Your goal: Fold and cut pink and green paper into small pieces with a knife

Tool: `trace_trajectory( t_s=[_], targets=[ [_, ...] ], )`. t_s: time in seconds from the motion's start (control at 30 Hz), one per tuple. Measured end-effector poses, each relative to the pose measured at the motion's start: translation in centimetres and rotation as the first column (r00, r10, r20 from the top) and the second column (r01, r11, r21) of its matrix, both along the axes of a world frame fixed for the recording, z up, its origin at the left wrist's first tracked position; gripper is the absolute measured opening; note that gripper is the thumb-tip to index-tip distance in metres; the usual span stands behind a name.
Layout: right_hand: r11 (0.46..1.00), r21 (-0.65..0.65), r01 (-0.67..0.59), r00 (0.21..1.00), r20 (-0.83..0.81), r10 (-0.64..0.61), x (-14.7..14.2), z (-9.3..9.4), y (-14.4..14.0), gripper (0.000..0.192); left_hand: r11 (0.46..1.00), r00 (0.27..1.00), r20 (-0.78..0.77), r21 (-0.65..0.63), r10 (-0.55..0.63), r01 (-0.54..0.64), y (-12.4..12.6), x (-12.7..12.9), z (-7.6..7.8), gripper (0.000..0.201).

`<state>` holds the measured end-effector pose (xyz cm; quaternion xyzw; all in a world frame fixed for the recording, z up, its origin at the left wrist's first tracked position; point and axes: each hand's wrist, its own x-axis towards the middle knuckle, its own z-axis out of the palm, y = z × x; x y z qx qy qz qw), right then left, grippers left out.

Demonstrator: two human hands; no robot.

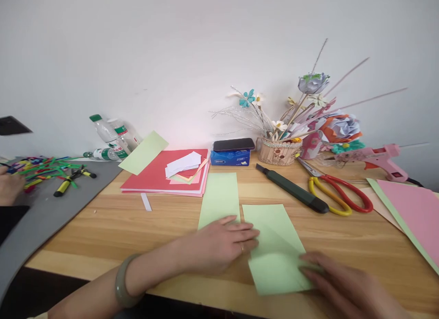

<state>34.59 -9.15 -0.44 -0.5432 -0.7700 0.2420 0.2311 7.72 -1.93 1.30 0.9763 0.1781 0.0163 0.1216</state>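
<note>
Green paper (pixel 276 248) lies on the wooden surface (pixel 164 239) between the hands, its right edge seemingly pinched in the blurred right hand's (pixel 343 280) closed grip. Fingers loosely spread and grasping nothing, the left hand (pixel 221 243) rests at its left edge, probably to stop it sliding, and partly covers a second green strip (pixel 219 195); beyond, the cutter (pixel 295 189) and scissors (pixel 320 176) lie nearby, presumably for easy reach.

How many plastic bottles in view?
3, grouped by the wall at the picture's left: a green-capped bottle tilted, a second bottle just right of it, a bottle on its side lower down. Others could be hidden behind.
</note>
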Motion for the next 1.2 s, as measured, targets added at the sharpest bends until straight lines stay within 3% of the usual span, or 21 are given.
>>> trace_trajectory(
  t_s=[0.17, 0.3, 0.4, 0.47, 0.53, 0.57, 0.67, 0.8, 0.97, 1.07, 1.13, 1.2],
  targets=[
    [0.988, 0.013, 0.153, 0.962, 0.228, -0.152, -1.1, 1.2, 4.3, 0.033, 0.997, 0.992, 0.113, 0.067, -0.054, 0.047, 0.1, 0.5, -0.9, 0.031],
    [0.984, 0.045, 0.174, 0.921, 0.347, -0.179, -1.6, 0.4, 6.1, 0.035, 0.996, 0.971, 0.24, 0.078, 0.021, -0.041, 0.0, 0.5, -1.0, 0.025],
    [0.988, 0.054, 0.148, 0.927, 0.339, -0.157, -1.8, -0.1, 6.4, 0.039, 0.969, 0.902, 0.364, -0.005, 0.234, -0.249, 0.3, 0.7, 0.0, 0.02],
    [0.989, 0.071, 0.128, 0.932, 0.331, -0.145, -1.6, 0.0, 6.5, 0.043, 0.891, 0.811, 0.379, -0.108, 0.446, -0.44, 1.1, 1.2, 0.9, 0.017],
    [0.99, 0.091, 0.108, 0.938, 0.32, -0.132, -1.4, 0.3, 6.7, 0.045, 0.79, 0.746, 0.26, -0.193, 0.613, -0.582, 2.2, 2.0, 1.6, 0.018],
    [0.991, 0.096, 0.097, 0.942, 0.314, -0.123, -1.3, 0.4, 7.0, 0.045, 0.772, 0.756, 0.17, -0.214, 0.633, -0.598, 2.8, 2.4, 1.8, 0.027],
    [0.995, 0.08, 0.068, 0.952, 0.292, -0.088, -0.9, 0.9, 8.1, 0.038, 0.778, 0.8, -0.042, -0.205, 0.598, -0.593, 4.3, 3.6, 1.8, 0.05],
    [1.0, -0.003, 0.03, 0.967, 0.254, -0.028, -0.9, 1.5, 9.8, 0.02, 0.801, 0.827, -0.116, -0.208, 0.55, -0.562, 5.3, 4.2, 1.3, 0.037],
    [0.988, -0.15, -0.026, 0.985, 0.166, 0.051, -1.2, 2.0, 11.1, 0.01, 0.746, 0.827, -0.073, -0.392, 0.557, -0.538, 5.5, 3.8, 1.3, 0.024],
    [0.976, -0.208, -0.07, 0.993, 0.075, 0.088, -1.3, 2.2, 11.4, 0.012, 0.73, 0.815, -0.038, -0.422, 0.579, -0.538, 5.8, 3.4, 0.9, 0.038],
    [0.969, -0.229, -0.092, 0.995, 0.006, 0.096, -1.2, 2.3, 11.5, 0.015, 0.699, 0.779, 0.078, -0.503, 0.623, -0.509, 6.0, 3.1, 0.3, 0.047],
    [0.968, -0.239, -0.081, 0.995, -0.069, 0.066, -0.9, 2.6, 11.5, 0.024, 0.642, 0.692, 0.213, -0.623, 0.69, -0.448, 6.4, 2.9, -0.2, 0.042]
  ],
)
